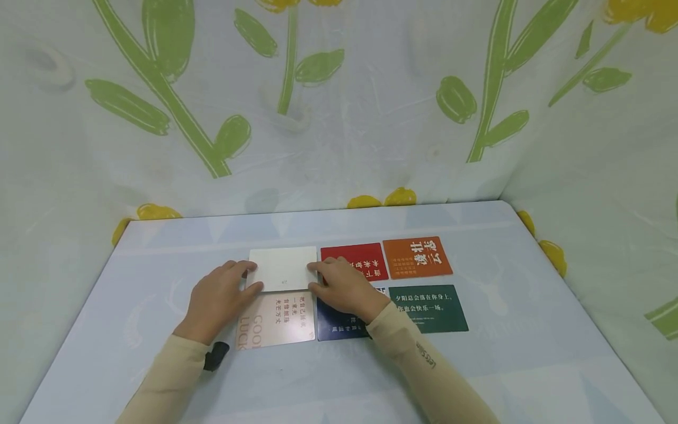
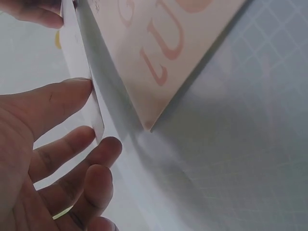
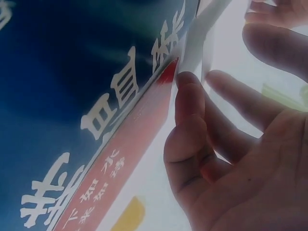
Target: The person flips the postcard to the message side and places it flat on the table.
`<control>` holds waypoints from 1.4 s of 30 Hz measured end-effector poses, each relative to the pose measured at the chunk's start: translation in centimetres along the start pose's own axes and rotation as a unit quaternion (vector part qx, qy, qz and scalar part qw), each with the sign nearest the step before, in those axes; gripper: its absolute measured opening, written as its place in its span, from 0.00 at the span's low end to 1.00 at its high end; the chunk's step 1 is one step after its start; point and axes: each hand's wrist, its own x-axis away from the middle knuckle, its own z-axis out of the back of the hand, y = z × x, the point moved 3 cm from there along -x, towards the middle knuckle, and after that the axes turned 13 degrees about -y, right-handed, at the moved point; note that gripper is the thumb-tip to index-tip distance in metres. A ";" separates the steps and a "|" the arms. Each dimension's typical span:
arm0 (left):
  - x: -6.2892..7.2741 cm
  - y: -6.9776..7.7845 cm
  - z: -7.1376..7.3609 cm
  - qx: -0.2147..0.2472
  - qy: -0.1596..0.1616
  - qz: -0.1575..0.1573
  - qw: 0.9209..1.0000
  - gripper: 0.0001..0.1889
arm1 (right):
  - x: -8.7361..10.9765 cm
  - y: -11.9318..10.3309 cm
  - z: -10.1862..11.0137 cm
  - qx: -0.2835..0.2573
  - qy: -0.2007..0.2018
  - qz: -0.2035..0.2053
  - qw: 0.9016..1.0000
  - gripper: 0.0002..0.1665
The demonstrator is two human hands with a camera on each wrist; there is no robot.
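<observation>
A plain white card (image 1: pixel 283 268) with a tiny mark near its lower edge is held between both hands in the head view. My left hand (image 1: pixel 216 299) pinches its left edge, thumb at the lower corner. At the right edge, my right hand (image 1: pixel 346 287) grips it with thumb and fingertips. The left wrist view shows this white card (image 2: pixel 79 60) nearly edge-on. Just below it lies a pale pink card (image 1: pixel 283 324) with "GOOD LUCK" lettering. The right forearm and hand partly cover a navy card (image 1: pixel 336 324) and a red card (image 1: pixel 352 252).
An orange card (image 1: pixel 418 258) and a dark green card (image 1: pixel 429 309) lie to the right, completing two rows on the pale patterned table (image 1: pixel 529 353). Behind and beside the table hangs a white curtain (image 1: pixel 371 118) printed with green leaves and yellow flowers.
</observation>
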 end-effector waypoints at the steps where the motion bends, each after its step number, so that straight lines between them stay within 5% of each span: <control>1: -0.1 0.0 0.0 -0.001 0.001 0.000 1.000 0.24 | 0.0 -0.1 0.0 0.003 0.000 -0.002 1.000 0.30; 21: -0.4 0.4 -0.2 -0.026 0.009 0.009 1.000 0.24 | 0.0 -0.4 -0.1 0.021 0.004 -0.019 1.000 0.30; 42: 0.6 0.2 0.2 -0.022 -0.019 0.033 0.999 0.23 | 1.0 -0.4 0.1 0.024 0.014 -0.013 1.000 0.29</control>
